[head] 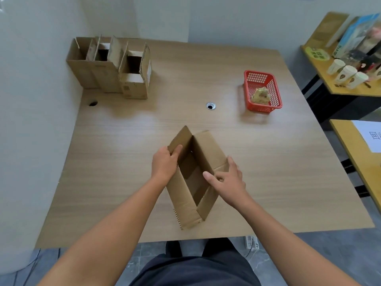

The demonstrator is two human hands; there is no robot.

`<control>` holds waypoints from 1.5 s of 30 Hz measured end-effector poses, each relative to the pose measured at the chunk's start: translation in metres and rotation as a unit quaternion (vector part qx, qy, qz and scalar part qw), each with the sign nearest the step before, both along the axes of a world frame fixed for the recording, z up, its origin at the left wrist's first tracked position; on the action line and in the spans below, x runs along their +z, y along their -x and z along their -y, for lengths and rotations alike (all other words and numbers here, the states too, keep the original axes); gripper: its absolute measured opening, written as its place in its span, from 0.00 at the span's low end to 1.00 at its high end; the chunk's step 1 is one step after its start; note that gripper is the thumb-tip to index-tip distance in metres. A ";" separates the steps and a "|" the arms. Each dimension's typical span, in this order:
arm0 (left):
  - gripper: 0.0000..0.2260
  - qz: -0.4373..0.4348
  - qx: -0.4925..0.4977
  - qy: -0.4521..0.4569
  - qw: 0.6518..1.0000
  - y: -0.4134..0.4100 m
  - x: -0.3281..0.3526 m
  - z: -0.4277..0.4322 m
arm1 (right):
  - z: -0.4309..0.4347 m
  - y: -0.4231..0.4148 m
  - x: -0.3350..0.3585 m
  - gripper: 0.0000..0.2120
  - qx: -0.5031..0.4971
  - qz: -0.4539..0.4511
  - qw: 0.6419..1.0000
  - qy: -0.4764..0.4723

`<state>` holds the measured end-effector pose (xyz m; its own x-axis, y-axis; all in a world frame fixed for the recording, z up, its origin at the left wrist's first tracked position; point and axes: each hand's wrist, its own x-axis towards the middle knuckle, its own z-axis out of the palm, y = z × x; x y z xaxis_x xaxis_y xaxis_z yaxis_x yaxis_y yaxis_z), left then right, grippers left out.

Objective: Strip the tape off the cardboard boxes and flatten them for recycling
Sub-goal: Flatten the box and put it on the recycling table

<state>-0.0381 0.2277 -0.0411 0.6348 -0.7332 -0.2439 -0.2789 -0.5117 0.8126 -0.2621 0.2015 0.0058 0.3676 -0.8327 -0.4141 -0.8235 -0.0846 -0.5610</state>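
Observation:
An opened brown cardboard box (192, 178) lies on the wooden table (268, 162) near its front edge, its open side facing up and its flaps spread. My left hand (164, 165) grips the box's left wall near the far flap, thumb inside. My right hand (226, 179) rests on the right wall and its near flap, fingers spread and mostly straight. Several more open cardboard boxes (111, 67) stand upright together at the table's far left corner. A wad of stripped tape (260, 97) lies in a red plastic basket (261, 79).
The red basket sits at the far right of the table. Two cable holes (211, 105) (93, 103) mark the tabletop. A yellow side table (340, 58) with paper cups and books stands to the right, a white wall to the left.

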 end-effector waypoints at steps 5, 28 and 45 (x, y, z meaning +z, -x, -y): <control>0.19 -0.115 0.107 0.081 0.984 -0.005 -0.006 -0.029 | 0.015 -0.004 0.003 0.10 -0.047 0.129 0.989 0.059; 0.28 -0.620 0.088 0.089 0.775 -0.080 -0.020 -0.173 | 0.001 0.025 -0.028 0.20 0.287 0.053 0.956 -0.031; 0.18 -0.275 0.074 -0.128 0.950 -0.044 -0.080 -0.174 | -0.013 0.008 -0.094 0.40 -0.091 -0.001 0.989 -0.120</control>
